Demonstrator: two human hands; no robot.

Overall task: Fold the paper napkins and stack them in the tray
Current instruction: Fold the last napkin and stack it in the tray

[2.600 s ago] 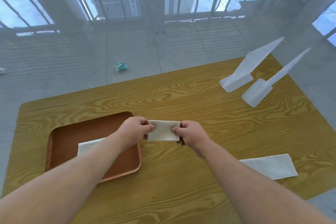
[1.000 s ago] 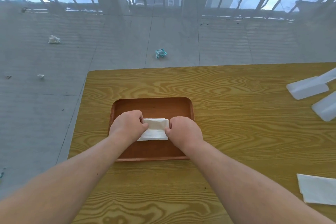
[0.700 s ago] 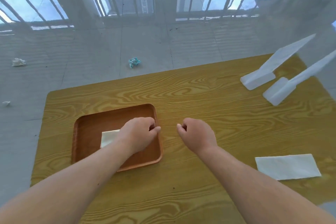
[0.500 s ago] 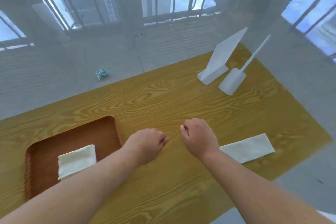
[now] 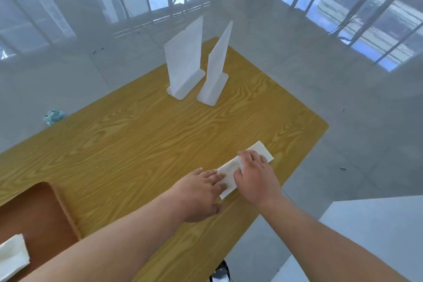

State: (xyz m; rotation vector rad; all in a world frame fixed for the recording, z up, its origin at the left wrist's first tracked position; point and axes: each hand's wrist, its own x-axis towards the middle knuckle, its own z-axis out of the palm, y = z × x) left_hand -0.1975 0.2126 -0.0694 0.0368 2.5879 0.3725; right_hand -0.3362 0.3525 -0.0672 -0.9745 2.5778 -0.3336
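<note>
A long white paper napkin (image 5: 263, 152) lies on the wooden table (image 5: 142, 144) close to its right edge. My right hand (image 5: 255, 175) sits over the napkin's middle, fingers curled and pinching its layers, which ruffle up by the thumb. My left hand (image 5: 200, 191) rests flat on the napkin's near end with fingers stretched out. The brown tray (image 5: 45, 215) is at the lower left, cut off by the frame. One folded napkin (image 5: 11, 257) lies inside it.
Two white plastic sign stands (image 5: 184, 68) (image 5: 216, 73) stand upright at the table's far side. The table's right edge and rounded corner are just beyond the napkin. A crumpled teal scrap (image 5: 53, 117) lies on the floor. A white block (image 5: 377, 236) sits at lower right.
The folded napkin was set in the tray and let go. Both hands then moved right across the table and now lie on the unfolded napkin. My view swung right.
</note>
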